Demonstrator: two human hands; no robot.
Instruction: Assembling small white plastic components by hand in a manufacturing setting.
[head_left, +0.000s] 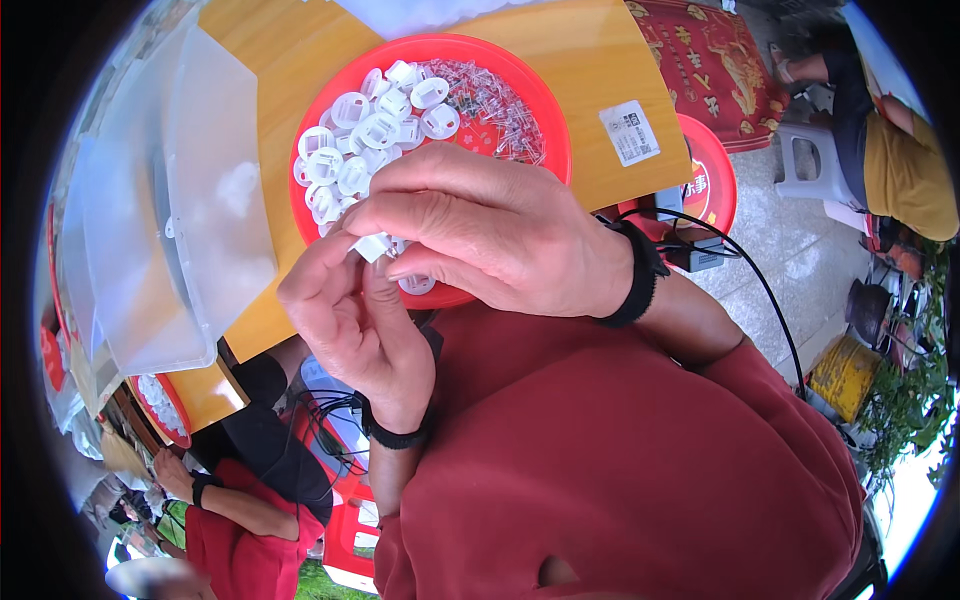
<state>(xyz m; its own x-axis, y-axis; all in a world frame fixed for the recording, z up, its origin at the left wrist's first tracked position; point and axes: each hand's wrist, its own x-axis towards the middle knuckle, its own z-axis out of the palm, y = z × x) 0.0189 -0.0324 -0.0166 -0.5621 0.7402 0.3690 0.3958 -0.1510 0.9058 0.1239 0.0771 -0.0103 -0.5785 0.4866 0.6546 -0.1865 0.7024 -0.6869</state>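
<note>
Between the fingertips of both hands is a small white plastic piece (372, 246), pinched over the near edge of a round red tray (553, 100). My left hand (355, 320) grips it from below and my right hand (480, 225) from above, its thumb and fingers closing in. A tiny shiny bit shows by my right thumb, too small to name. On the tray's left side lie many white round plastic parts (380, 130) with slots. To their right is a heap of small clear, thin-legged parts (490, 105). My palms hide part of the tray.
The tray stands on a wooden table (590, 60) with a white label (630, 133). A translucent plastic bin (170, 200) is at the left. A black cable (760, 280) runs at the right, past a red stool (715, 165). Another person in red (240, 530) sits lower left.
</note>
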